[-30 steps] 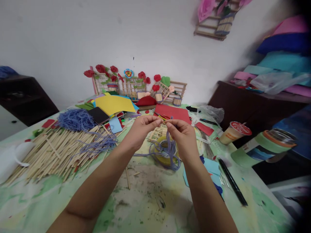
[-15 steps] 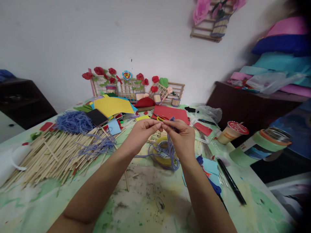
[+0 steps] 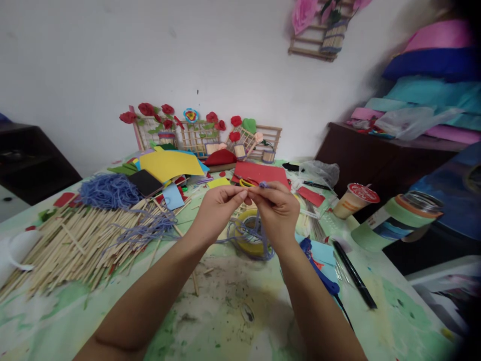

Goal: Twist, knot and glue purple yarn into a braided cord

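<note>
My left hand (image 3: 220, 205) and my right hand (image 3: 280, 210) meet fingertip to fingertip above the middle of the table, both in a closed pinch. Purple-blue yarn (image 3: 264, 185) shows at the top of my right fingers, and a strand hangs below that hand. What the left fingertips pinch is too small and hidden to make out. Under the hands, loose loops of the yarn lie over a yellow roll of tape (image 3: 248, 245). Scissors with yellow handles (image 3: 246, 182) lie just behind the fingertips.
Thin wooden sticks (image 3: 82, 245) and a yarn heap (image 3: 108, 191) cover the left side. Coloured paper (image 3: 169, 166) and stick frames with red flowers (image 3: 195, 138) stand behind. On the right are a blue glue gun (image 3: 319, 273), black marker (image 3: 355, 276), drink cup (image 3: 355, 200) and green bottle (image 3: 394, 220).
The whole view has shifted slightly. My hands stay joined at the fingertips, with the yarn below the right hand hanging a little differently.
</note>
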Demonstrator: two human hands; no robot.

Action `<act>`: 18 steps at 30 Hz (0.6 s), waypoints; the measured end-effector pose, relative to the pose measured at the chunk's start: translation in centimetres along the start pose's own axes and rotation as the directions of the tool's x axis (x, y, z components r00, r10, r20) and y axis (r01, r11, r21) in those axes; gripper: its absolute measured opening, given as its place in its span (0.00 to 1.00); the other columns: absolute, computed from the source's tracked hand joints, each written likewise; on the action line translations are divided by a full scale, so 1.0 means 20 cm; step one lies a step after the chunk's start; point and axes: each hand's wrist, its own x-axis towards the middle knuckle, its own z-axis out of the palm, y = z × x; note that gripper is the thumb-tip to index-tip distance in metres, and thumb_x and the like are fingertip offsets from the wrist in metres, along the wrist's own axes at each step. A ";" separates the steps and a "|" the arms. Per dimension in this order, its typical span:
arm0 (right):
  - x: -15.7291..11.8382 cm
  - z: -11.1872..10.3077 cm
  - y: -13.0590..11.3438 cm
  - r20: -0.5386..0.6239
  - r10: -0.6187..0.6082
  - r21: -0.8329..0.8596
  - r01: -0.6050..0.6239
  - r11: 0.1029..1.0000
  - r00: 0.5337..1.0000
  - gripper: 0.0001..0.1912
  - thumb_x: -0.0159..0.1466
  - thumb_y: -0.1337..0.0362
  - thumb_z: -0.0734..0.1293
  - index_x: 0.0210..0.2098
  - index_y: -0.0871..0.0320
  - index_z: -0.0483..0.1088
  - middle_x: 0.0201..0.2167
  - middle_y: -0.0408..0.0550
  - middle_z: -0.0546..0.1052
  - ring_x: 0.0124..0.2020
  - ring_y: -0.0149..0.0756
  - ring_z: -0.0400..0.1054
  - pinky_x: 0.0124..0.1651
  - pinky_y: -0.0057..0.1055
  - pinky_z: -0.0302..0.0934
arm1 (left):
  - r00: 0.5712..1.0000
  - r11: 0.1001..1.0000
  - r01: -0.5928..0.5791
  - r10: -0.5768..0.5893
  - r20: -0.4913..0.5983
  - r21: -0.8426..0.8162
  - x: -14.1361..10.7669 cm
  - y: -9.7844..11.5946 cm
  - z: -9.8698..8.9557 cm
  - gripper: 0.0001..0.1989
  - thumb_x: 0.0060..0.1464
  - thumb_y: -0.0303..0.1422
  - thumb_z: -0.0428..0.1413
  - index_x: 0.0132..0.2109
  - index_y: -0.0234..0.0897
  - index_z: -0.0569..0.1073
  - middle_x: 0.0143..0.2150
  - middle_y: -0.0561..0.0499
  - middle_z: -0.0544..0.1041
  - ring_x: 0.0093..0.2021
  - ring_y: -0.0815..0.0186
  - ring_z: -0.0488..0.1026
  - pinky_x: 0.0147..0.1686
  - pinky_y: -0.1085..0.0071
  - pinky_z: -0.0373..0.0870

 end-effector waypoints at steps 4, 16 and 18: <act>-0.02 -0.01 -0.01 -0.026 -0.039 -0.029 0.039 0.999 0.999 0.07 0.57 0.67 0.70 0.29 0.48 0.80 0.28 0.45 0.75 0.32 0.37 0.68 0.38 0.35 0.63 | 1.000 0.994 -0.031 0.031 0.005 0.107 0.00 0.00 0.00 0.09 0.51 0.36 0.57 0.28 0.36 0.78 0.28 0.51 0.79 0.31 0.65 0.73 0.35 0.70 0.69; 0.01 -0.03 -0.04 0.015 0.078 0.018 -0.078 0.997 0.997 0.08 0.60 0.60 0.67 0.29 0.53 0.78 0.24 0.44 0.70 0.27 0.32 0.62 0.31 0.31 0.57 | 0.994 0.940 0.108 -0.098 0.049 -0.324 0.02 -0.03 0.00 0.07 0.49 0.34 0.61 0.35 0.36 0.80 0.28 0.51 0.76 0.30 0.70 0.70 0.35 0.71 0.68; 0.01 -0.02 -0.05 0.037 0.062 -0.005 -0.062 0.998 0.997 0.05 0.58 0.63 0.69 0.29 0.54 0.78 0.24 0.43 0.71 0.25 0.30 0.61 0.28 0.29 0.55 | 0.990 0.912 0.139 -0.125 0.062 -0.386 0.02 -0.03 0.00 0.07 0.47 0.33 0.62 0.33 0.35 0.80 0.27 0.50 0.76 0.29 0.71 0.69 0.32 0.73 0.68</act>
